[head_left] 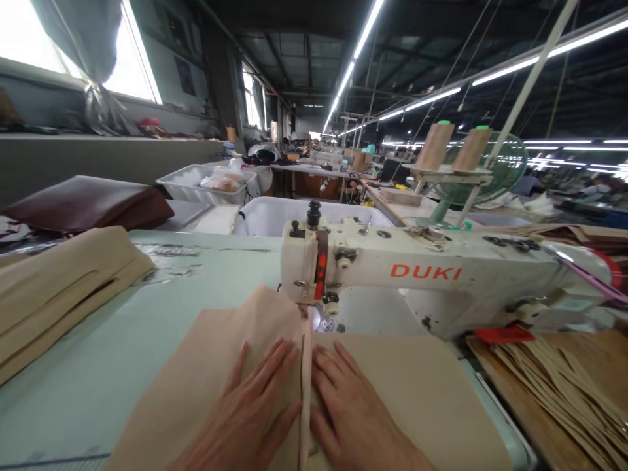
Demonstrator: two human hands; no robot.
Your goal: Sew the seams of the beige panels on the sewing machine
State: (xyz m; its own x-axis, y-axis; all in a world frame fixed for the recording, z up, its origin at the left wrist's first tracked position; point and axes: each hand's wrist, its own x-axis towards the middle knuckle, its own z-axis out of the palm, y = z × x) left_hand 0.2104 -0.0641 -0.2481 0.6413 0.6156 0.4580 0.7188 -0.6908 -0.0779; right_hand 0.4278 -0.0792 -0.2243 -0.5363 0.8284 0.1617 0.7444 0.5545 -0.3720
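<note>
A tan sheet of leather-like material (407,386) lies under the head of a sewing machine (363,261). Down its middle runs a narrow raised strip (306,392), which leads up to the presser foot. My left hand (250,405) rests flat on the left part of the sheet, fingers outstretched, with the thumb near the strip. On the other side my right hand (350,405) lies flat, its fingertips beside the strip. The left part of the sheet bulges up close to the needle area. The needle itself is too small to make out.
Folded tan pieces (63,288) lie on the pale green table (98,386) at left, before a dark brown bundle (88,203). Several thin tan strips (559,392) cover a wooden board at right. Thread cones (436,147) and a green fan (510,170) stand behind the machine.
</note>
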